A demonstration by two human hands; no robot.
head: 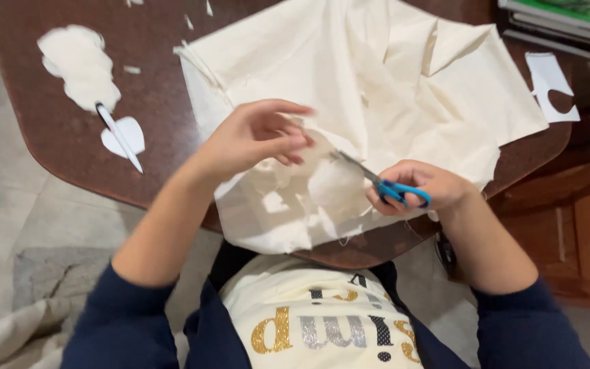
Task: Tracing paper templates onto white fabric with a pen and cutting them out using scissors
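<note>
The right hand (421,188) has its fingers closed in the blue scissors (380,183), blades on the cream cloth (377,89). The left hand (257,137) pinches the cloth, keeping it tight for cutting. Far left lie a pen (119,137) and a cut shape (80,65).

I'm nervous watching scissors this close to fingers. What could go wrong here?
1. The left hand holds the cream fabric just beside the blades of the scissors in the right hand; a fingertip could get nicked.
2. The fabric is bunched and folded, so the blades might cut through a hidden layer.
3. Much of the fabric hangs over the edge of the table; it could slide and pull the cut off line.
</note>
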